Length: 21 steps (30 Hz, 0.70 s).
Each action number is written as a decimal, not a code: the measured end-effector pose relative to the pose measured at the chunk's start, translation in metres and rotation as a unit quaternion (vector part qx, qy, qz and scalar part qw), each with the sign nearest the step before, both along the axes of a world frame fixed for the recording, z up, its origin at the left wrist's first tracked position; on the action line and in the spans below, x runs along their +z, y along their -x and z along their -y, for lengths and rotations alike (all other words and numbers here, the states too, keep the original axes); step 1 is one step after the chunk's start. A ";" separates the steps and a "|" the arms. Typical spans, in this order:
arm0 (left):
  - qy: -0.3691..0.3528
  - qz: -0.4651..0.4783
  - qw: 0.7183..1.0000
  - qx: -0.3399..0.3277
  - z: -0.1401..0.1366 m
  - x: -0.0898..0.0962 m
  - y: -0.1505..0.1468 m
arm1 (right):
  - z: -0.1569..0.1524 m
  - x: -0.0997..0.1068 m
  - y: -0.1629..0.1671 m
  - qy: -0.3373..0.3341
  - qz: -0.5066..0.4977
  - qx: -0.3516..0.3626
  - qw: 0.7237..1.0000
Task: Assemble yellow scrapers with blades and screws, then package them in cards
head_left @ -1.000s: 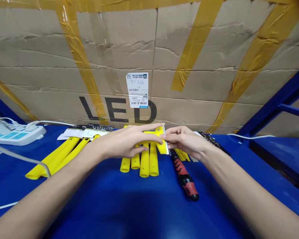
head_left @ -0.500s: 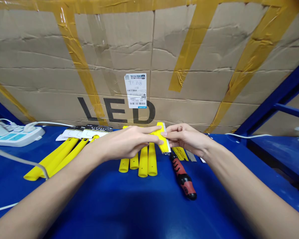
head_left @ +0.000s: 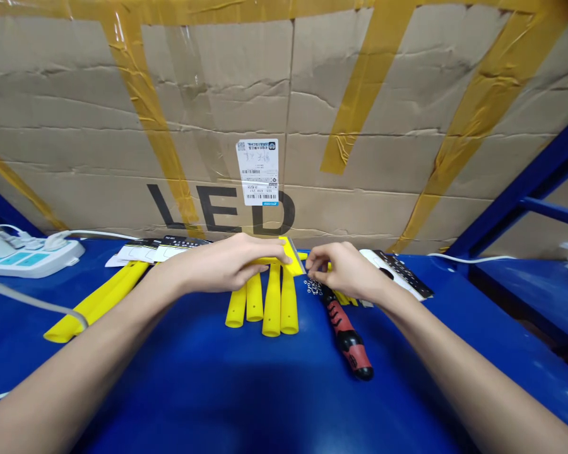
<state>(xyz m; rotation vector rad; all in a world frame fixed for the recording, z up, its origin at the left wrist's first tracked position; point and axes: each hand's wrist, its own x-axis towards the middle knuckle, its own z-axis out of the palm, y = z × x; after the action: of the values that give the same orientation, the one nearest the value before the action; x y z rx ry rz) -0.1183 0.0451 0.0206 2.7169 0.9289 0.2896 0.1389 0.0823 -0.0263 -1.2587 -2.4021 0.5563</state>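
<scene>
My left hand (head_left: 230, 261) grips a flat yellow scraper head (head_left: 292, 258) with a thin blade along its right edge. A yellow tube seems to lie just behind it. Beside the blade, my right hand (head_left: 343, 270) is closed with thumb and fingertips drawn together. Whatever its fingertips hold, if anything, is too small to make out. Below them lie several small shiny metal pieces (head_left: 313, 288), perhaps screws or nuts. A red and black screwdriver (head_left: 348, 340) points away from me, its tip hidden near my right hand. Several yellow tubular handles (head_left: 272, 306) lie below my left hand.
Yellow flat parts (head_left: 343, 298) sit partly under my right hand. A black and white card (head_left: 400, 274) lies to the right. More yellow tubes (head_left: 97, 299) with cards rest at left, near a white power strip (head_left: 38, 258) and cables. A large cardboard box (head_left: 383, 202) stands behind.
My right hand has let go of the scraper head and moved slightly down beside the small metal pieces. My left hand has shifted left with the scraper head, which is now more tilted.
</scene>
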 end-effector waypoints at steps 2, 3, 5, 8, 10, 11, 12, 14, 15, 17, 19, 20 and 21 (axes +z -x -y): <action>0.016 0.002 1.000 0.022 -0.001 -0.002 0.003 | 0.002 -0.002 0.003 -0.019 0.032 0.023 0.999; 0.024 0.011 0.999 0.041 -0.002 -0.003 0.004 | 0.003 -0.003 0.004 -0.020 0.039 0.027 0.999; 0.066 0.065 0.992 0.085 -0.002 -0.006 0.004 | 0.005 -0.004 0.006 -0.028 0.054 0.034 0.998; 0.239 0.207 0.943 0.101 -0.002 -0.009 0.000 | 0.006 -0.005 0.006 -0.030 0.063 0.041 0.997; 0.361 0.288 0.883 0.088 -0.003 -0.011 -0.003 | 0.006 -0.007 0.006 -0.024 0.062 0.046 0.997; 0.407 0.316 0.853 0.086 -0.004 -0.012 -0.003 | 0.005 -0.008 0.005 -0.021 0.059 0.048 0.997; 0.441 0.338 0.827 0.090 -0.005 -0.014 -0.003 | 0.005 -0.009 0.004 -0.019 0.055 0.049 0.997; 0.488 0.368 0.784 0.105 -0.008 -0.017 -0.001 | 0.004 -0.009 0.003 -0.015 0.041 0.056 0.997; 0.505 0.378 0.768 0.109 -0.010 -0.019 0.000 | 0.003 -0.008 0.002 -0.015 0.029 0.059 0.998; 0.523 0.396 0.746 0.114 -0.013 -0.023 0.003 | 0.003 -0.005 0.002 -0.025 -0.014 0.060 0.998; 0.532 0.406 0.733 0.121 -0.015 -0.025 0.004 | 0.004 0.000 0.004 -0.051 -0.079 0.056 0.994; 0.538 0.408 0.728 0.123 -0.015 -0.026 0.004 | 0.005 0.002 0.006 -0.069 -0.113 0.054 0.990; 0.544 0.409 0.723 0.123 -0.015 -0.026 0.004 | 0.006 0.003 0.008 -0.088 -0.142 0.054 0.984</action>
<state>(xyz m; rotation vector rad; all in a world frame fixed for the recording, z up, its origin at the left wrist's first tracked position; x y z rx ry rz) -0.1223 0.0602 -0.0058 1.1627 0.7681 0.6537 0.1308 0.0759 -0.0232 -0.9131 -2.2326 0.5029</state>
